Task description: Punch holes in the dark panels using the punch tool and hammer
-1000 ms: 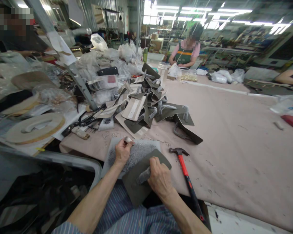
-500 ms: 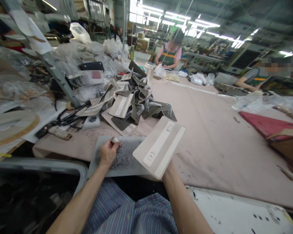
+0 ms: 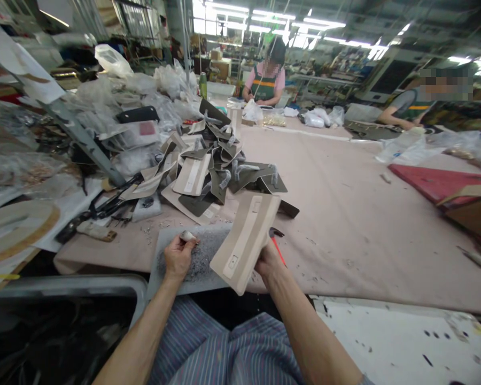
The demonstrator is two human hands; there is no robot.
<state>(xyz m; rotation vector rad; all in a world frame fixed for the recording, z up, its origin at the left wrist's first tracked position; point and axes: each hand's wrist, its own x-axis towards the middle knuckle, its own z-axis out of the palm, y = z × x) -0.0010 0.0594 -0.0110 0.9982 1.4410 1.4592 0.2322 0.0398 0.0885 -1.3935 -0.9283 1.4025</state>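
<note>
My right hand (image 3: 269,259) is closed on the right edge of a beige panel (image 3: 244,235), held tilted above the table. The panel has a pale strip down its face with two small rectangular cut-outs. My left hand (image 3: 178,256) pinches a small whitish lump (image 3: 187,236), whose kind I cannot make out, over a grey board (image 3: 164,286) strewn with dark bits. Just beyond my right hand shows a red-handled tool (image 3: 278,248) with a dark curved head, partly covered by the hand and panel.
A heap of dark and beige panels (image 3: 194,174) lies ahead. Left of it are plastic bags (image 3: 136,88), a slanted metal post (image 3: 82,136) and a grey bin (image 3: 84,286). A red board (image 3: 433,187) lies at the right. Two people (image 3: 266,80) work beyond the table (image 3: 344,214).
The panel in my right hand has turned more upright and shifted left, and the red-handled tool has come into sight behind it. My left hand stays over the board. The view has shifted slightly.
</note>
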